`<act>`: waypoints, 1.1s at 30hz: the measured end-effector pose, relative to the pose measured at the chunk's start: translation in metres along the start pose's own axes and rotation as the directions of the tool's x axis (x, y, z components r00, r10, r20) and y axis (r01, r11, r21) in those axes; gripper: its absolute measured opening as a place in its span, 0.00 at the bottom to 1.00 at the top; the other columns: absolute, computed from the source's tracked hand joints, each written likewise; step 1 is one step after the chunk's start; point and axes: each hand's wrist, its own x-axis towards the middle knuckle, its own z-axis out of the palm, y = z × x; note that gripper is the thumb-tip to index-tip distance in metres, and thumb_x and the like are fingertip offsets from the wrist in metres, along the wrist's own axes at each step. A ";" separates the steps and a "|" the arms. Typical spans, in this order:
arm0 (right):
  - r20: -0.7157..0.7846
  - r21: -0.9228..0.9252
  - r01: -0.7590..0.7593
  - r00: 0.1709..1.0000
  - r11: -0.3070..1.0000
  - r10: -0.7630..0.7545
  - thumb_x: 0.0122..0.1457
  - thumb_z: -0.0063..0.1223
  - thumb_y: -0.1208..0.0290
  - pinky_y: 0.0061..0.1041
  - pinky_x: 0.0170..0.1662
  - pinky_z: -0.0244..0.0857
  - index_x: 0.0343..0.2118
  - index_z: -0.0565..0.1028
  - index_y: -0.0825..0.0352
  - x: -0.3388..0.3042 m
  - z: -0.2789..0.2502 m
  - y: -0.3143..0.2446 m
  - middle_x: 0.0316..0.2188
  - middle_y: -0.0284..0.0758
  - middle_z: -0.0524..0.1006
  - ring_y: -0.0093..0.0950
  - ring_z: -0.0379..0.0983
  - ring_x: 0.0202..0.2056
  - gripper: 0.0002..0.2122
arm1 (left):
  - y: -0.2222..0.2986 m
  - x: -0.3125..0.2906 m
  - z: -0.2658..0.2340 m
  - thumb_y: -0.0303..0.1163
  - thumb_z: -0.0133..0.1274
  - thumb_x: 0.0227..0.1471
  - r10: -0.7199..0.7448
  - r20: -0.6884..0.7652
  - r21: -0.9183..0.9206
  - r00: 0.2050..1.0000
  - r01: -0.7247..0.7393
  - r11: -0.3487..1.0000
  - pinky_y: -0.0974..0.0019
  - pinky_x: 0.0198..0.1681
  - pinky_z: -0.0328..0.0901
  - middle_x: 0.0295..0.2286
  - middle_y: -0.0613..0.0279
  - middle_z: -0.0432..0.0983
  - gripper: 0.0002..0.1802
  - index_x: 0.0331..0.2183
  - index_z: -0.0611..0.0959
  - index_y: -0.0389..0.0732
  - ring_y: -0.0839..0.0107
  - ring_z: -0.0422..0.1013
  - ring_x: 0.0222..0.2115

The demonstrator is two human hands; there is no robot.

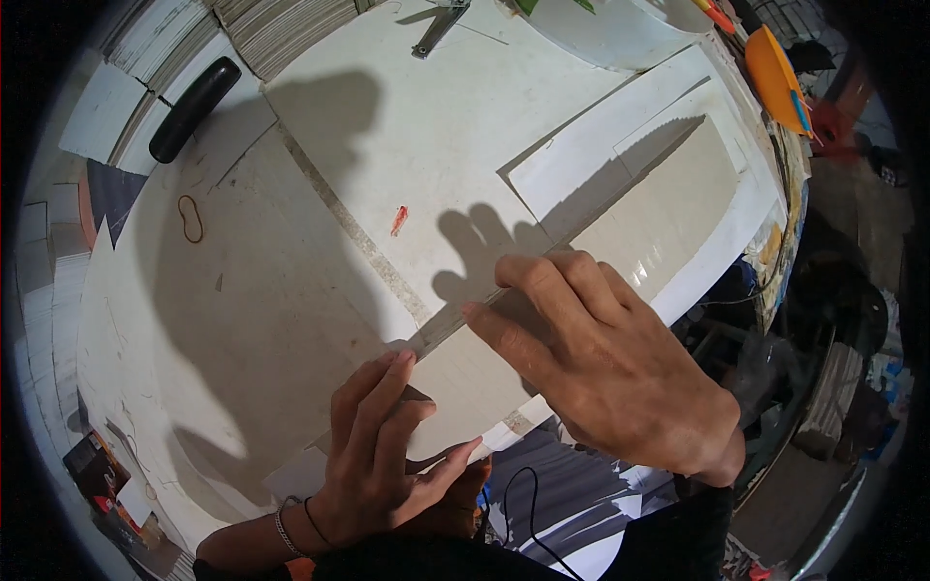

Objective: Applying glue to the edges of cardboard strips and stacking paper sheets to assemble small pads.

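A long, flat beige board (678,203), like cardboard with a glossy patch, lies slantwise from the near middle toward the far right. My left hand (373,455) grips its near end, fingertips at the far long edge and thumb at the near one. Farther along, my right hand (620,368) arches over the board. Its thumb and index finger close on the far long edge, while the palm hides part of the surface. White paper (562,174) shows beneath and beyond the board.
The pale round-edged table (407,126) carries a rubber band (191,219), a red scrap (399,221), a black curved object (194,111) and a metal tool (441,29). Paper stacks (281,34) stand far left. A whitish tub (601,34) and orange bowl (775,77) sit far right.
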 end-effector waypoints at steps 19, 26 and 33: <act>-0.297 0.512 -0.015 0.935 0.859 0.193 0.48 0.61 0.82 0.32 0.40 0.67 0.43 0.81 0.71 -0.032 0.022 -0.023 0.39 0.40 0.74 0.34 0.70 0.39 0.17 | -0.003 -0.009 0.005 0.34 0.75 0.42 0.041 0.007 -0.006 0.999 -0.041 0.999 0.45 0.57 0.65 0.61 0.35 0.59 0.44 0.58 0.70 0.48 0.40 0.65 0.58; -0.335 0.492 -0.083 0.901 0.867 0.276 0.44 0.63 0.84 0.30 0.35 0.63 0.36 0.82 0.70 -0.029 0.057 -0.022 0.34 0.37 0.74 0.31 0.68 0.34 0.13 | -0.002 -0.006 0.005 0.38 0.72 0.47 0.032 0.017 0.018 0.999 -0.032 0.999 0.47 0.57 0.66 0.60 0.34 0.62 0.34 0.52 0.72 0.43 0.41 0.65 0.57; -0.380 0.494 -0.093 0.871 0.865 0.311 0.42 0.62 0.84 0.29 0.34 0.61 0.34 0.83 0.69 -0.027 0.061 -0.025 0.33 0.36 0.75 0.30 0.66 0.33 0.13 | -0.001 -0.003 0.002 0.40 0.71 0.49 0.023 0.030 0.049 0.999 -0.025 0.998 0.47 0.56 0.67 0.59 0.34 0.63 0.31 0.48 0.73 0.40 0.41 0.66 0.57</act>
